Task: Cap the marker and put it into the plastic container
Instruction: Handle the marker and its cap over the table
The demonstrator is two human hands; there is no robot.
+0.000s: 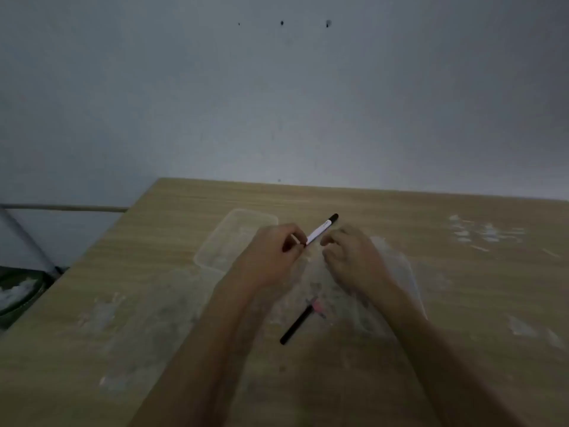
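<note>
A light wood-grain table (400, 211) set against a grey wall is seen carrying a clear plastic container (229, 238) toward its far left, a crinkled transparent plastic bag (397, 266) near the middle, and a black pen-like stick (297, 325) lying diagonally nearer the front edge.

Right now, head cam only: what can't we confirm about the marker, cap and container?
- Marker: near end hidden inside the left hand, so capped or not is unclear.
- Right hand: curled, back to the camera; whether it holds the cap cannot be told.
- Plastic container: clear, dim, partly behind the left hand; contents unreadable.
- Black stick on the table: blurred, identity unclear.
</note>
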